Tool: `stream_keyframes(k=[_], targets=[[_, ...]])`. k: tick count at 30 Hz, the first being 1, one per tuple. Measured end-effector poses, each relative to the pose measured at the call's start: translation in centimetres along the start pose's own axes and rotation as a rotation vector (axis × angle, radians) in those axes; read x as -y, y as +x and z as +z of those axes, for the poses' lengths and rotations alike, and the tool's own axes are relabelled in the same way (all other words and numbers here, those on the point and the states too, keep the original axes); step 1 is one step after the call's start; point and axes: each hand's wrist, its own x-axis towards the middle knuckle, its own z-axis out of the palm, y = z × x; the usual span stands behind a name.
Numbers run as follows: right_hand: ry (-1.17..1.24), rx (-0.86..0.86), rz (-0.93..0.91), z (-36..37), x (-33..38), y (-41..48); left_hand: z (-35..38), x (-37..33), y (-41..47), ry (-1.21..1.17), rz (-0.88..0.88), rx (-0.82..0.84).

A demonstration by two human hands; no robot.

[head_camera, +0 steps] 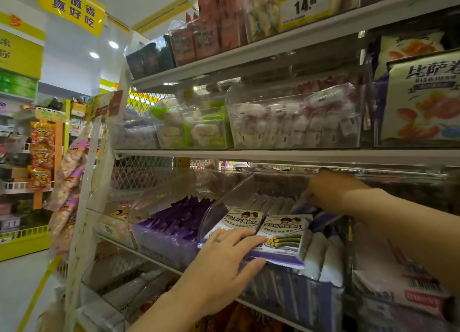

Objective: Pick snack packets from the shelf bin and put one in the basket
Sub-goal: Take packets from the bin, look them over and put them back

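Two white-and-purple snack packets (283, 237) lie side by side on top of a clear shelf bin (286, 304) packed with more of the same packets standing on edge. My left hand (224, 264) holds the left packet at the bin's front, fingers over it and thumb beneath. My right hand (331, 195) reaches deep into the back of the same bin and its fingers curl round a purple-edged packet (302, 208) there. No basket is in view.
A neighbouring clear bin (161, 242) of dark purple packets stands to the left. Shelves above (273, 155) carry clear bins of white sweets and large snack bags. Below are more bins. The aisle floor (17, 287) opens to the left, with yellow racks beyond.
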Motion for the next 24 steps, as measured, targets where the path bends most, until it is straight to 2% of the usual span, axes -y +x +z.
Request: stream_keyframes(k=[3,6,9,13,16,19,22,24], targets=[[-0.09,-0.113,0.053,-0.3,0.9,0.1,0.0,0.0,0.0,0.009,0.002,-0.008],[-0.086,-0.151,0.081,-0.9,1.6,-0.7,-0.1,-0.1,0.0,0.02,0.004,-0.02],[-0.031,-0.288,0.01,-1.4,2.1,-2.3,-0.3,-0.3,-0.3,0.021,0.005,-0.028],[0.202,-0.538,-0.16,-2.4,3.3,-5.0,-1.2,-0.8,-1.3,-0.114,-0.061,-0.124],[0.385,-0.705,-0.275,-3.0,5.6,-7.1,-2.3,-1.0,-2.8,-0.392,-0.204,-0.309],[0.526,-0.82,-0.408,-2.3,9.3,-9.1,-3.6,-1.6,-4.7,-0.858,-0.377,-0.486],[0.642,-0.804,-0.501,-0.4,13.8,-11.1,-4.6,-2.2,-7.7,-1.283,-0.533,-0.472],[0.698,-0.769,-0.577,1.3,16.7,-12.3,-4.6,-2.1,-10.3,-1.425,-0.579,-0.436]])
